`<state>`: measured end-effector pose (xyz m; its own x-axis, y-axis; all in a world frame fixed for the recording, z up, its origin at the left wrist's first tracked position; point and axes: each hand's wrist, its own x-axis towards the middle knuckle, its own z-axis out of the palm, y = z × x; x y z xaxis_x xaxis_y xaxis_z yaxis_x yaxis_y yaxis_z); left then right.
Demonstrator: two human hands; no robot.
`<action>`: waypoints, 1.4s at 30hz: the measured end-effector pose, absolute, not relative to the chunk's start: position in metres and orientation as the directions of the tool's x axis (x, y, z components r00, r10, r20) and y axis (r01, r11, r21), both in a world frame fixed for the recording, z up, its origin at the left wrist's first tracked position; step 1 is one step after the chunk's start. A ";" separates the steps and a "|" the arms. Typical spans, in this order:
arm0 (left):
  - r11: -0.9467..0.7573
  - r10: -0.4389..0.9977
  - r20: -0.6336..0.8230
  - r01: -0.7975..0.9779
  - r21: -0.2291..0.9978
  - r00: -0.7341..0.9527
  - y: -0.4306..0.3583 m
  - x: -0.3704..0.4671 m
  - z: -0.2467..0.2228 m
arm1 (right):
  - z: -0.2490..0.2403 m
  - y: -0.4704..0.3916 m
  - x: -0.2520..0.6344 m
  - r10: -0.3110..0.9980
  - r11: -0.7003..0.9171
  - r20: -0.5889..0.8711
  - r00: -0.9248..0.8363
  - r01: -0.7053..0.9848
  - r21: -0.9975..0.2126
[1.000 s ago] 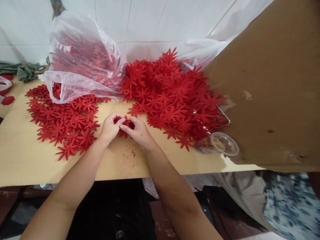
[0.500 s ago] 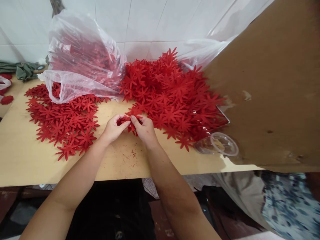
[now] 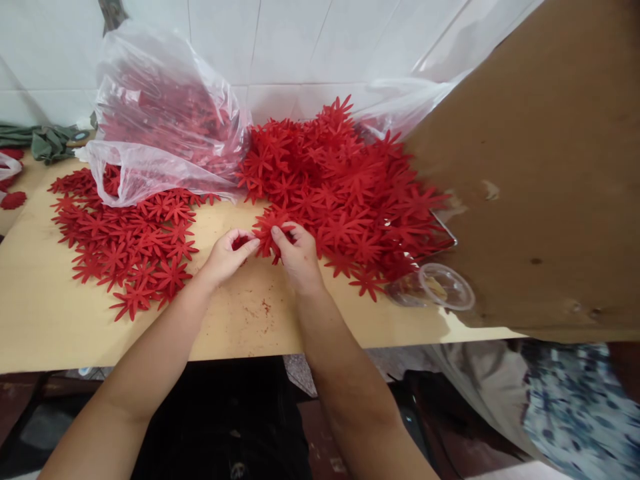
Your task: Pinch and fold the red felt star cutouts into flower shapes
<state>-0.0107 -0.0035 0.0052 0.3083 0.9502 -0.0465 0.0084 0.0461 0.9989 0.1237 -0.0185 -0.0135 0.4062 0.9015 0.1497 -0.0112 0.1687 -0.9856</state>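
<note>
Between my two hands, over the middle of the table, is a red flower-shaped cutout (image 3: 267, 233) with narrow petals. My right hand (image 3: 297, 252) pinches its right side between thumb and fingers. My left hand (image 3: 229, 255) is closed at the left edge, thumb against fingertips, with some red material showing inside its curl. Whether the hands hold one layer or several cannot be made out. Just beyond and to the right lies a large heap of red flower cutouts (image 3: 335, 180). A flatter spread of the same cutouts (image 3: 135, 247) lies left of my left hand.
A clear plastic bag (image 3: 165, 113) full of red cutouts stands by the tiled wall (image 3: 285, 40). A clear plastic cup (image 3: 435, 288) lies on its side at the right, beside a tall brown board (image 3: 545, 173). Red crumbs dot the table (image 3: 240, 333). Patterned cloth (image 3: 580, 400) shows lower right.
My right hand has shifted slightly right and up, drawing the red cutout with it. The gap between my hands is wider, while my left hand stays nearly in place.
</note>
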 end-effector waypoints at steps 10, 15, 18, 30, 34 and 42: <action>0.111 0.873 -0.048 -0.102 0.989 0.484 -0.007 -0.011 0.007 | -0.008 -0.022 0.119 0.960 0.113 0.056 0.275 -0.197 -0.974; 0.129 0.921 -0.084 -0.095 0.987 0.381 -0.003 -0.011 0.003 | -0.008 -0.022 0.114 0.960 0.117 0.107 0.259 -0.023 -0.993; 0.135 0.940 -0.094 -0.103 0.985 0.329 0.000 -0.012 0.001 | -0.008 -0.022 0.116 0.947 0.151 0.152 0.283 0.024 -0.988; 0.180 0.955 -0.118 -0.215 0.960 0.273 0.003 -0.017 0.002 | -0.003 -0.022 0.126 0.899 0.117 0.040 0.437 -0.150 -0.982; 0.197 0.967 -0.163 -0.169 0.966 0.193 0.004 -0.018 0.004 | -0.002 -0.024 0.128 0.895 0.080 0.027 0.446 -0.102 -0.992; 0.198 0.951 -0.160 -0.123 0.972 0.264 0.001 -0.011 0.003 | -0.007 -0.023 0.117 0.927 0.147 0.136 0.348 -0.005 -0.989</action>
